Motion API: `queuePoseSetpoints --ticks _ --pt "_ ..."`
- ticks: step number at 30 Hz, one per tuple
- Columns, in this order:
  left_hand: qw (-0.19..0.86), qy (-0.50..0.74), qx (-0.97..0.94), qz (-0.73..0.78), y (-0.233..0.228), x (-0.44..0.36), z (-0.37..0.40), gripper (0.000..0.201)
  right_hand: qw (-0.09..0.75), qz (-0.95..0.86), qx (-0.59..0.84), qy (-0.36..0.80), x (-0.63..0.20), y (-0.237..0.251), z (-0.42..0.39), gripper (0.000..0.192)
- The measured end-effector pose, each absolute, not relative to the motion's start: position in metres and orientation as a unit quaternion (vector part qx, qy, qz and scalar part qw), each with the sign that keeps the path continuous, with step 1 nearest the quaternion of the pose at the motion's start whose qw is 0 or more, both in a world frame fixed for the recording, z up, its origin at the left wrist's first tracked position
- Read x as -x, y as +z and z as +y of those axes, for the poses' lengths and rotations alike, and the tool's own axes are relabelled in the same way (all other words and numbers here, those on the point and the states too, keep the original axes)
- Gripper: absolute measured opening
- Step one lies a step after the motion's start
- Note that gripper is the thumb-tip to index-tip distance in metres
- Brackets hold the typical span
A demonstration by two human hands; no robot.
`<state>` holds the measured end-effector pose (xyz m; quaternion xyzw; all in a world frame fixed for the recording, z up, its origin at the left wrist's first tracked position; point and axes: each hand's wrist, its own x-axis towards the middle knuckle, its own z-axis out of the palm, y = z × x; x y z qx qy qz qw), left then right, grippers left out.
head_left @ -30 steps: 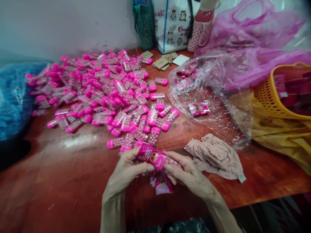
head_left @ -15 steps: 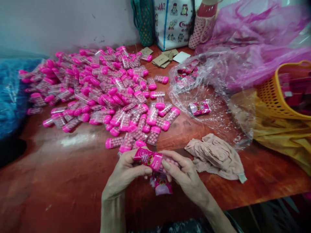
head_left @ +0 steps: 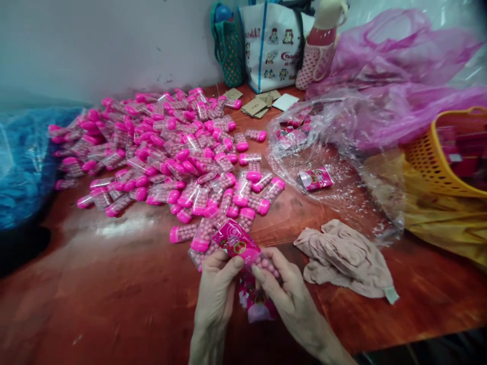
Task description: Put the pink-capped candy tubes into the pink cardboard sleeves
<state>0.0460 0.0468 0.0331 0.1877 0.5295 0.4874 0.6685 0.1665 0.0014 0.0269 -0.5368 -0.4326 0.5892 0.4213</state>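
Between my two hands is a small clear container of pink candy balls (head_left: 268,264), with a pink printed plastic sleeve (head_left: 238,240) over part of it. My left hand (head_left: 217,284) pinches the lower edge of the sleeve between thumb and fingers. My right hand (head_left: 289,284) grips the end where the candy balls show. Below my hands lie several more printed sleeves (head_left: 261,308), partly covered by my right hand. Just beyond, a large pile of pink-capped candy containers (head_left: 182,147) spreads over the red table (head_left: 114,289).
A crumpled beige cloth (head_left: 346,258) lies to the right. Behind it are clear plastic wrap (head_left: 353,197), a loose sleeve packet (head_left: 315,178) and a yellow basket (head_left: 426,157). Cardboard pieces (head_left: 254,106), a printed bag (head_left: 274,50) and a bottle (head_left: 319,50) stand at the back; a blue bag (head_left: 26,167) sits left.
The sleeve has tilted, its free end now pointing up and left. My left hand has shifted right and turned more upright below the sleeve. The whole view has shifted slightly.
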Motion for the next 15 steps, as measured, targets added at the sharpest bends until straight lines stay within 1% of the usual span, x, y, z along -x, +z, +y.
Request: queuePoseSetpoints --ticks 2,8,12,15 --pt "0.669 0.489 -0.189 0.526 0.033 -0.05 0.043 0.018 0.421 -0.433 0.539 0.587 -0.165 0.027 0.0 0.02" --pt "0.677 0.494 -0.187 0.513 0.024 -0.062 0.026 0.013 0.451 -0.442 0.564 0.532 -0.163 0.03 0.003 0.014" --pt "0.696 0.499 -0.155 0.492 0.022 -0.062 0.028 0.017 0.433 -0.439 0.54 0.573 -0.167 0.03 0.01 0.014" --pt "0.7 0.497 -0.142 0.493 0.026 -0.061 0.035 0.02 0.421 -0.436 0.517 0.604 -0.166 0.027 0.012 0.018"
